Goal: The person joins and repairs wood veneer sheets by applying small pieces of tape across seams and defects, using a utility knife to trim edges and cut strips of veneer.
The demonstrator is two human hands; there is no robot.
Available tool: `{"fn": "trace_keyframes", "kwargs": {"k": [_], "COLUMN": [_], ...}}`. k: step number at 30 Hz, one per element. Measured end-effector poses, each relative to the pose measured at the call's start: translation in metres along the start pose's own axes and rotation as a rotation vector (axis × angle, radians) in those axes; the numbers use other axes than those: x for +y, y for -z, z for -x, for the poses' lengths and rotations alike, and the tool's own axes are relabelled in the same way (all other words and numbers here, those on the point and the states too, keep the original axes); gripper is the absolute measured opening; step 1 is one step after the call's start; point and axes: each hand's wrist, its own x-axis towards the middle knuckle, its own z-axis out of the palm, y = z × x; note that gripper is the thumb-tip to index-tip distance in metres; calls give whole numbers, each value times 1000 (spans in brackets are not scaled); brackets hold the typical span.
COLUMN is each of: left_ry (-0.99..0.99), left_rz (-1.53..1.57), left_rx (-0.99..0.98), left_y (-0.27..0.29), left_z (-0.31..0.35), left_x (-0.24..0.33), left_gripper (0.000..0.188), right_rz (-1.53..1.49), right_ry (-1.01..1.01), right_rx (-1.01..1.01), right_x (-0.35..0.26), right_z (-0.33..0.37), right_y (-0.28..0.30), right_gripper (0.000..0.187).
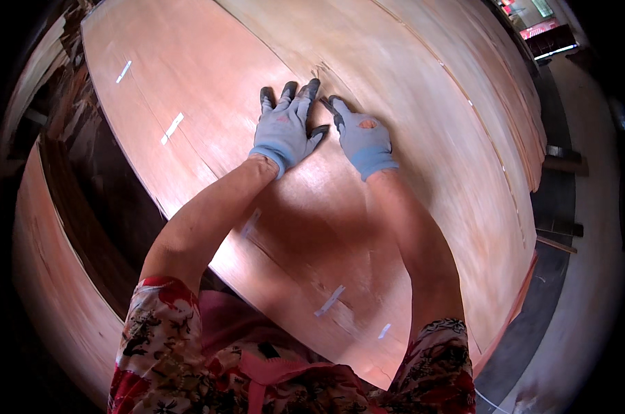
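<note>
A: Head view. Item one?
B: Left hand (283, 127), grey glove, dark fingertips. Grip apart: palm down, fingers spread on a pinkish wood sheet (181, 62).
A: Item two?
B: Right hand (365, 138), matching glove, hole in its back. Fingers bent forward; whether this grip is clamped on a thin dark tool, or on nothing, I cannot tell.
A: Location of the sheet?
B: Beneath the left hand, running toward the wearer's body, beside a paler wood sheet (422, 90). Which overlaps which: undetermined. White tape strips (172, 128) lie along its left part.
A: Step in hand?
B: Judged: steadying with the left, working with the right near a ragged split (319, 71) just beyond the fingertips.
A: Next move calls for?
B: Probably flat left-hand pressure and small, careful right-hand strokes, lest the split lengthen.
</note>
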Motion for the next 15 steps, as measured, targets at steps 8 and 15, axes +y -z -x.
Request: {"fn": "trace_keyframes", "kwargs": {"k": [8, 15], "left_ry": [-26, -30], "left_rz": [-157, -290], "left_rx": [-95, 37], "left_y": [1, -4], "left_z": [-2, 8], "left_x": [3, 24], "left_gripper": [71, 66], "right_rz": [55, 16], "right_ry": [96, 147], "right_rx": [-65, -83], "right_x": [33, 54], "right_z": [34, 70], "right_y": [-2, 6], "right_gripper": [47, 45]}}
